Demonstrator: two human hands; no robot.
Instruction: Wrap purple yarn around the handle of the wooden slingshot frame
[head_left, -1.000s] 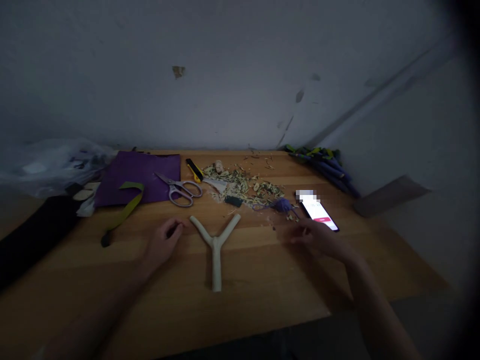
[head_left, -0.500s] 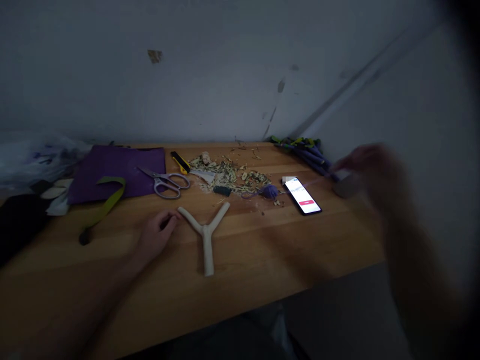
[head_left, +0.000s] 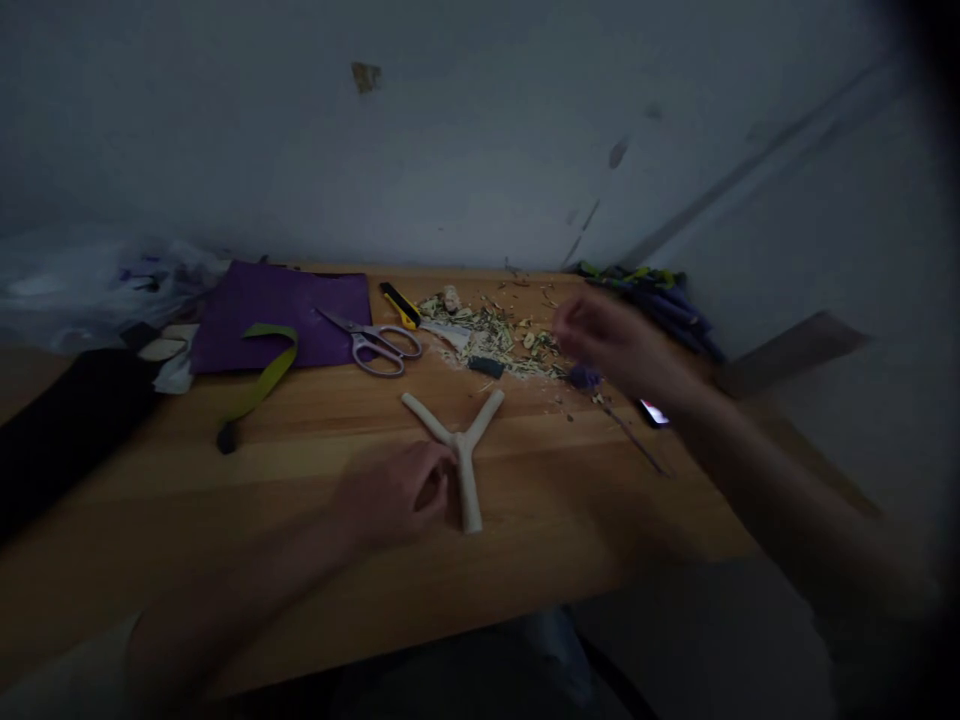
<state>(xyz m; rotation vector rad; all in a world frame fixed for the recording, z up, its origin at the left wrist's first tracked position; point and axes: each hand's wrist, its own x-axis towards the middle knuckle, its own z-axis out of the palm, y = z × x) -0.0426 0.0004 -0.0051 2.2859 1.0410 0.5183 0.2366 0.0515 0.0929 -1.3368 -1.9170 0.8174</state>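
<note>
1. Forked stick lay on counter, stem toward 6 o'clock.
2. Left hand sat at its 8 o'clock; could not tell whether grip was spread or pressed together.
3. Right hand was at yarn ball's 1 o'clock, fingers bent; grip blurred, could not tell.

The forked stick is cream, the yarn ball purple.

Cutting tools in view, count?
2: scissors, blades over the purple sheet, and a black-and-yellow utility knife beside the wood shavings. More could be hidden under the shavings.
</note>
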